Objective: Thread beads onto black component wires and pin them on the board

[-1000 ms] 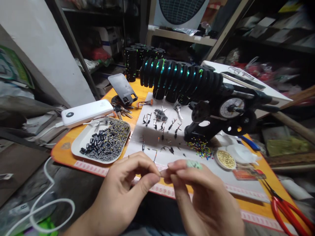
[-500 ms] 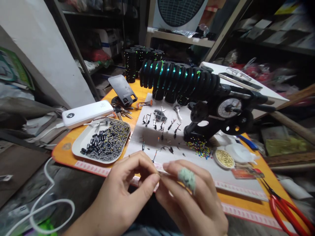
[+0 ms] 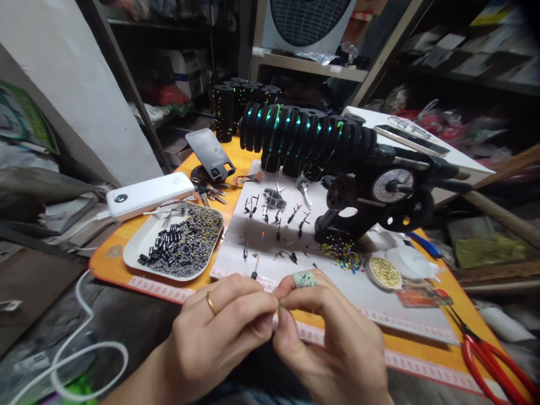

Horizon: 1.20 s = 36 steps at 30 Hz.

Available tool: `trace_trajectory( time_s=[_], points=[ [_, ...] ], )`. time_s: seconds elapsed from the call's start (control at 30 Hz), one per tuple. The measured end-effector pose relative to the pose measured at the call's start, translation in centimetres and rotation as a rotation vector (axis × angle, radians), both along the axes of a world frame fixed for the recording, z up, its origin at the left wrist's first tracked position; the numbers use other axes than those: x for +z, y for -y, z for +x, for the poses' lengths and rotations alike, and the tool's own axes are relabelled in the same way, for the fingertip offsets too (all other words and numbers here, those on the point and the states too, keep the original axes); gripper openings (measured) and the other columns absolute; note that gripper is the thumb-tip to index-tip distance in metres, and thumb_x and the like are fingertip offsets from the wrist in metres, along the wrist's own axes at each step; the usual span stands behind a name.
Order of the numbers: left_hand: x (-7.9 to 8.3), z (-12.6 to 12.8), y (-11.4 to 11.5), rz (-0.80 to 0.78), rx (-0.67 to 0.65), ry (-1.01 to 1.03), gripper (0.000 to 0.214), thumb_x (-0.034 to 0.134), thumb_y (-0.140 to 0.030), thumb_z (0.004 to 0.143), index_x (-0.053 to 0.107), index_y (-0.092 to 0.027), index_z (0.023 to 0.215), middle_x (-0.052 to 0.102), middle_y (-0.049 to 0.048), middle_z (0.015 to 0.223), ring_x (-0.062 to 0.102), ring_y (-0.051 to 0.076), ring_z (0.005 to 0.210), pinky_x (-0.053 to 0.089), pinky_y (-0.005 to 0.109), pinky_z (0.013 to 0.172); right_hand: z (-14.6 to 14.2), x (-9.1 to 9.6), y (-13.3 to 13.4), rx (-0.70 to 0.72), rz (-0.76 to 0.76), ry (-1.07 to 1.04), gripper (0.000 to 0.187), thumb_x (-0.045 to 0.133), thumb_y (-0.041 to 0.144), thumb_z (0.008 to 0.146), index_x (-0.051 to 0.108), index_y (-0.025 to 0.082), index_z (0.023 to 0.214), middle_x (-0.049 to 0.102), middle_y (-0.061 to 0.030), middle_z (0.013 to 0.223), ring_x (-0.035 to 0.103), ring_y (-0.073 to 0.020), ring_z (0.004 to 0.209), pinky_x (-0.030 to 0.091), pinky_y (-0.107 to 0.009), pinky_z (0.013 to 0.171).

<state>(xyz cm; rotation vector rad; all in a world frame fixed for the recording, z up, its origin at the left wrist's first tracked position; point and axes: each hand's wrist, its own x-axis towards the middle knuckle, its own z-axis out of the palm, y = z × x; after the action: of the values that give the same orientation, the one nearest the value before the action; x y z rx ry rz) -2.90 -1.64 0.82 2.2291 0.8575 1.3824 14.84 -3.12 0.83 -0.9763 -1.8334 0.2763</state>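
Note:
My left hand [image 3: 219,337] and my right hand [image 3: 333,343] meet at the near edge of the orange table [image 3: 105,253], fingertips pinched together on something very small and thin that I cannot make out. A gold ring sits on a left finger and a green wrap on a right fingertip. Just beyond my hands lies a white sheet [image 3: 375,298] strewn with several small dark pieces with thin stems [image 3: 278,225]. One such piece [image 3: 255,274] stands right behind my left fingers.
A white tray [image 3: 135,247] of small dark cylinders sits at left, a white power bank [image 3: 147,194] behind it. A black winder with a row of spools [image 3: 304,132] and a dial [image 3: 390,185] stands behind the sheet. Coloured beads [image 3: 341,253], a gold-bead dish [image 3: 383,273] and red scissors [image 3: 489,354] lie right.
Both hands have closed in and turned, knuckles now upward and fingertips pressed tighter together. The small stemmed piece behind my left fingers has shifted slightly left.

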Motion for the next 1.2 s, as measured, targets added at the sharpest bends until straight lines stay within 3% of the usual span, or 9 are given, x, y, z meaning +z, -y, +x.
trace_trajectory(
  time_s=[0.1, 0.17, 0.3, 0.4, 0.73, 1.0, 1.1, 1.2],
  points=[
    [0.2, 0.2, -0.2, -0.061, 0.026, 0.041, 0.022, 0.067, 0.001, 0.084, 0.064, -0.02, 0.091, 0.067, -0.0015, 0.077, 0.065, 0.009, 0.066, 0.053, 0.014, 0.063, 0.2, -0.1, -0.2, 0.034, 0.047, 0.019, 0.015, 0.06, 0.005, 0.089, 0.06, 0.018, 0.098, 0.068, -0.0044, 0.086, 0.064, -0.0164, 0.078, 0.054, -0.029, 0.07],
    [0.2, 0.4, -0.3, -0.229, 0.038, 0.11, 0.024, 0.065, 0.002, 0.08, 0.062, -0.021, 0.082, 0.063, -0.0039, 0.073, 0.06, 0.009, 0.062, 0.049, 0.014, 0.057, 0.4, 0.1, -0.3, 0.061, 0.048, 0.079, 0.017, 0.058, 0.004, 0.091, 0.058, 0.018, 0.1, 0.067, -0.006, 0.09, 0.065, -0.0179, 0.087, 0.055, -0.03, 0.075],
    [-0.1, 0.5, -0.5, -0.637, -0.006, 0.333, 0.023, 0.064, 0.001, 0.078, 0.062, -0.022, 0.075, 0.061, -0.0055, 0.071, 0.057, 0.008, 0.064, 0.046, 0.013, 0.058, 0.4, 0.7, -0.3, 0.042, 0.03, 0.096, 0.024, 0.057, -0.001, 0.089, 0.057, 0.019, 0.102, 0.064, -0.0066, 0.099, 0.065, -0.0163, 0.094, 0.056, -0.028, 0.082],
    [-0.2, 0.4, -0.5, -0.78, -0.047, 0.461, 0.017, 0.066, -0.003, 0.08, 0.065, -0.02, 0.076, 0.06, -0.0051, 0.07, 0.052, 0.007, 0.062, 0.045, 0.012, 0.058, 0.0, 1.0, -0.1, -0.003, 0.012, 0.054, 0.026, 0.058, -0.001, 0.087, 0.058, 0.021, 0.101, 0.06, -0.0057, 0.104, 0.064, -0.0152, 0.094, 0.057, -0.026, 0.082],
    [-0.9, 0.5, 0.1, -0.919, -0.077, 0.521, 0.005, 0.07, -0.016, 0.084, 0.066, -0.019, 0.081, 0.06, -0.0019, 0.072, 0.049, 0.009, 0.061, 0.045, 0.015, 0.055, -1.0, 0.3, -0.4, -0.026, -0.017, -0.002, 0.02, 0.055, 0.005, 0.09, 0.06, 0.021, 0.101, 0.057, -0.0059, 0.103, 0.061, -0.0181, 0.094, 0.054, -0.032, 0.079],
    [-0.6, 0.7, -0.1, -0.924, -0.036, 0.499, 0.009, 0.072, -0.012, 0.077, 0.065, -0.018, 0.077, 0.061, -0.002, 0.07, 0.052, 0.009, 0.06, 0.045, 0.015, 0.054, -1.3, 0.0, 0.2, -0.066, -0.051, -0.073, 0.026, 0.054, 0.004, 0.09, 0.062, 0.022, 0.107, 0.058, -0.0091, 0.108, 0.063, -0.0207, 0.1, 0.058, -0.032, 0.08],
    [-0.7, 0.7, -0.1, -0.903, -0.034, 0.505, 0.009, 0.071, -0.012, 0.077, 0.065, -0.019, 0.076, 0.061, -0.002, 0.07, 0.051, 0.01, 0.06, 0.043, 0.016, 0.053, -1.2, 0.2, 0.1, 0.003, -0.126, -0.111, 0.029, 0.055, 0.005, 0.09, 0.06, 0.021, 0.114, 0.064, -0.0095, 0.11, 0.066, -0.0207, 0.104, 0.059, -0.032, 0.086],
    [-0.9, 0.8, 0.0, -0.903, -0.061, 0.52, 0.008, 0.069, -0.013, 0.08, 0.066, -0.02, 0.078, 0.063, -0.0018, 0.071, 0.052, 0.01, 0.061, 0.043, 0.016, 0.053, -1.0, 0.2, -0.2, 0.079, -0.154, -0.115, 0.037, 0.057, 0.001, 0.088, 0.059, 0.021, 0.119, 0.069, -0.0051, 0.101, 0.069, -0.0153, 0.093, 0.06, -0.025, 0.083]
  ],
)
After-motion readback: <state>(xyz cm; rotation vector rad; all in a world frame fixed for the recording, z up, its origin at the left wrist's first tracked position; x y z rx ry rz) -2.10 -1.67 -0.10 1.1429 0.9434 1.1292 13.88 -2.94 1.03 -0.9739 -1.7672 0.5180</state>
